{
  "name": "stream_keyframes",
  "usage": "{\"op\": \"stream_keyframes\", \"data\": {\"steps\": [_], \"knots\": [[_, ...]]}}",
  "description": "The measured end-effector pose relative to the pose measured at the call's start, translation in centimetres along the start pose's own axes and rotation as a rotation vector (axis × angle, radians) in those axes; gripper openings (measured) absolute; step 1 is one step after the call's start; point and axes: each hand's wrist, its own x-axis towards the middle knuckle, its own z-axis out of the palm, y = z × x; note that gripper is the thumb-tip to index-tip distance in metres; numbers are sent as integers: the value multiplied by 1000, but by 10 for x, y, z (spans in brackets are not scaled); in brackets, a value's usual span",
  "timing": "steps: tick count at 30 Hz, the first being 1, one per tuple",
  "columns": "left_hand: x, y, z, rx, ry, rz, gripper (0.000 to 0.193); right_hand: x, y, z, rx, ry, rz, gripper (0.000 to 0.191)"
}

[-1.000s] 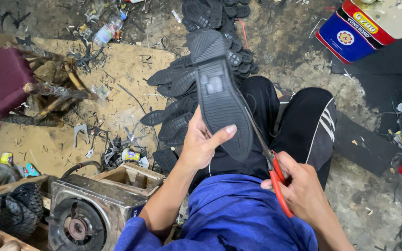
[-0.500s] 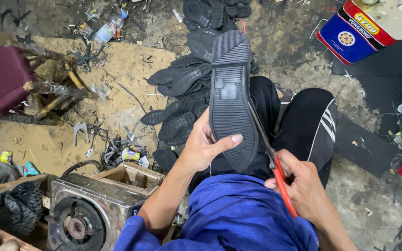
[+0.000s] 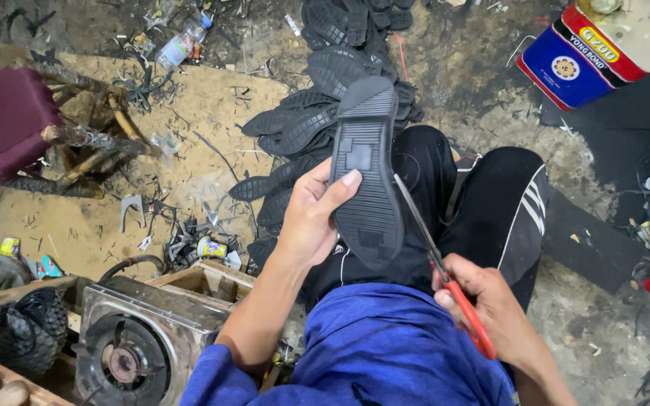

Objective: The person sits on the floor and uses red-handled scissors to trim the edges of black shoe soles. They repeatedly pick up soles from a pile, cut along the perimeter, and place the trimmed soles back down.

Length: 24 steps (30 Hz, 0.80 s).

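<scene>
My left hand [image 3: 311, 214] grips a black rubber shoe sole [image 3: 368, 169] by its left edge, thumb across the ribbed tread, toe end pointing away from me. My right hand [image 3: 483, 297] holds red-handled scissors [image 3: 445, 274]; their thin blades run up along the sole's right edge. Both hands sit over my lap, above black trousers with white stripes [image 3: 502, 214] and a blue shirt [image 3: 400, 349].
A heap of black soles [image 3: 317, 113] lies on the dirt floor ahead. A maroon stool [image 3: 9, 120] stands at left, a metal burner box [image 3: 141, 346] at lower left, a blue and red tin can [image 3: 588, 53] at upper right. Rubber scraps litter the ground.
The sole has turned from a leftward tilt to nearly straight ahead, and my left thumb has shifted across the tread. The scissors stay against the right edge.
</scene>
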Motion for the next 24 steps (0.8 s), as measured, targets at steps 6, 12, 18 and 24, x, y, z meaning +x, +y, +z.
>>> {"op": "stream_keyframes", "data": {"steps": [6, 12, 18, 24], "knots": [[0, 4, 4, 118, -27, 106, 45, -5, -3, -2, 276, -152, 20, 39], [-5, -6, 18, 115, -72, 113, 48, 5, -9, 1, -57, 7, -70, 31], [-13, -12, 25, 73, -81, 52, 58, 10, -11, 8, -27, 126, -20, 25], [-9, -13, 16, 57, -23, 41, 46, 8, -13, 11, -181, 202, -16, 24]]}}
